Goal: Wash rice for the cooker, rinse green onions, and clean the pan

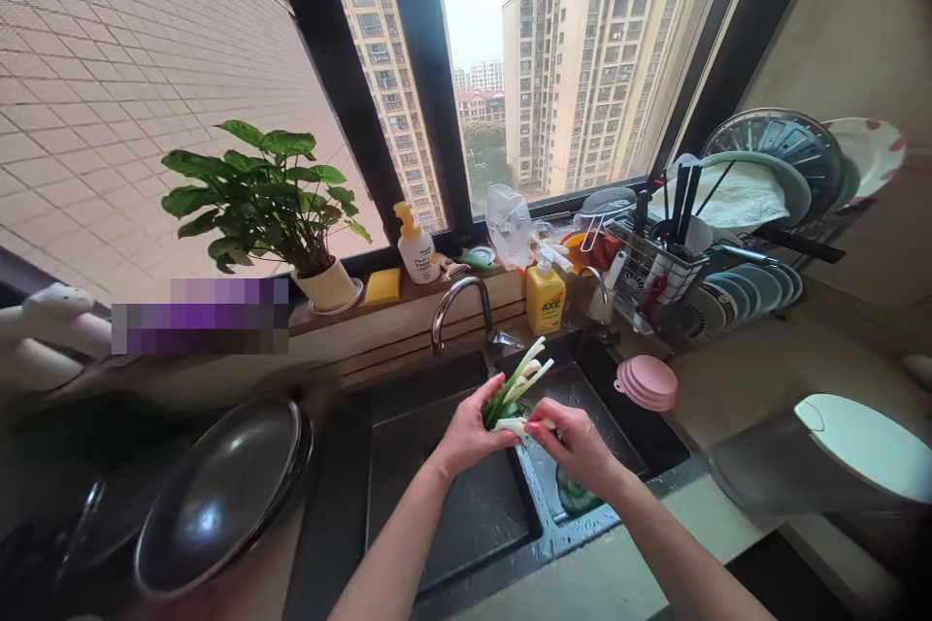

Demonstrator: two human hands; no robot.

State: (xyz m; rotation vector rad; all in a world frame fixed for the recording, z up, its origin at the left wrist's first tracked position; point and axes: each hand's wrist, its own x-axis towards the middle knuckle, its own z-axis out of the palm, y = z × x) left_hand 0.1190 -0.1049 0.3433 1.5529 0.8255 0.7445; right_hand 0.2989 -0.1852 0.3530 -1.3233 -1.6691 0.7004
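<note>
"Kitchen window (420,68), tower blocks (608,49) outside; dark double sink (397,446) beneath. Where does the principal item lie?"

"Between the two sets of fingers: scallions (498,405), held above the sink, about where its basins meet. Pale ends fan out beyond the left fingertips; one pale stalk (511,425) lies lower, spanning the gap to the right fingertips."

"How far has the handling advanced?"

"Done: the stalks are gathered and lifted clear of the basins, with one, I judge, singled out. Left: probably most of the bunch, since it sits together in one hand. Whether any stalk is finished I cannot tell from where I stand."

"State of the fingers?"

"Left hand (472,422): digits curled around the green lengths, gripping them. Right hand (574,437): thumb and fingertips pinched on the pale stalk, with no visible opening; their far sides are hidden."

"And outward?"

"Below the right fingers, something green and white (575,497), too covered to name. Ahead of the fingertips, a curved tap (462,284) and a yellow bottle (546,303). Right of the right fingers, pink discs (647,381); farther off, a loaded dish rack (677,283). Well left of the left fingers, a potted plant (269,184)."
</note>
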